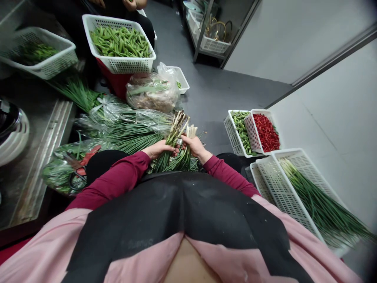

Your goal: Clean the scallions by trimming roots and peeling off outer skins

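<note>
One browner bunch of spring onions (178,126) sits in the left hand (160,149), fingers curled; the right hand (195,146) grips a whiter bunch (192,130) beside it, before the apron (165,200). A loosened hold could mingle them.

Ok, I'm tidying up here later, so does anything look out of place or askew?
Mainly at right: long green stalks hang out past the end of their white basket. Also, the bunch in the left hand has brownish, dirty-looking ends, unlike the pale-ended bunch in the right hand.
</note>
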The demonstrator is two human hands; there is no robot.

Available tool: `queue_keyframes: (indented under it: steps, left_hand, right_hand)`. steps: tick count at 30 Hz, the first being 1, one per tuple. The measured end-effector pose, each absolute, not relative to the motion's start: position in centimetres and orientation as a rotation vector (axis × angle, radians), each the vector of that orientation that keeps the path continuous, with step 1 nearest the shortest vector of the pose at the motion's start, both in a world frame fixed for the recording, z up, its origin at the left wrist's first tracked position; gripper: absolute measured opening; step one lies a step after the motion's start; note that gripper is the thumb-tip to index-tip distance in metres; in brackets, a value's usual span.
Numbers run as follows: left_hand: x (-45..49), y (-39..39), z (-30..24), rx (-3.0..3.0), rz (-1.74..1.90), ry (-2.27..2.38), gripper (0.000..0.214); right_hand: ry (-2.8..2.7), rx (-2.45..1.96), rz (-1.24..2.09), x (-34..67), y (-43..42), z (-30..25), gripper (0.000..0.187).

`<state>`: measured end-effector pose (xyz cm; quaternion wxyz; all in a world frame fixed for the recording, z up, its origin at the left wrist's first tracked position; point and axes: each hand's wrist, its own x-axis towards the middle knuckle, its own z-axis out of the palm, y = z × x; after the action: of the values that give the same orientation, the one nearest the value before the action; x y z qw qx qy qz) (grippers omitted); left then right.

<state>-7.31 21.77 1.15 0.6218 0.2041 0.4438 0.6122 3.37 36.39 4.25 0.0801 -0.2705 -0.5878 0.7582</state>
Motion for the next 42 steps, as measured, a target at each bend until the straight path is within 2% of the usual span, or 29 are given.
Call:
queue_keyframes:
  steps: [9, 16, 23, 28, 33, 37, 42]
  left_hand:
    - [-7.8, 21.9, 0.9, 0.448, 1.444, 1.011, 0.035]
    - [-8.0, 22.1, 1.0, 0.427, 1.516, 1.053, 0.035]
    - [-9.1, 22.5, 0.5, 0.113, 1.685, 1.198, 0.025]
    - [-7.9, 22.7, 0.9, 0.306, 1.595, 1.251, 0.037]
    - [-6.8, 23.0, 1.1, 0.467, 1.607, 1.298, 0.054]
    - [-7.2, 23.1, 0.8, 0.447, 1.627, 1.354, 0.051]
    - [-7.2, 23.0, 0.7, 0.466, 1.639, 1.419, 0.050]
  right_hand:
    - [-1.609, -0.804, 2.401, 3.2, 35.8, 3.7, 0.029]
    - [-1.333, -0.736, 2.698, 3.9, 37.5, 2.3, 0.031]
    - [-1.259, -0.666, 2.843, 4.7, 38.0, 2.4, 0.024]
    - [-1.283, -0.619, 2.879, 4.4, 37.5, 1.9, 0.025]
    - [-1.349, -0.678, 2.781, 3.9, 36.9, 1.7, 0.029]
    - [-1.453, -0.743, 2.611, 4.1, 36.4, 1.8, 0.033]
    - [-1.671, -0.875, 2.271, 4.0, 35.6, 1.4, 0.025]
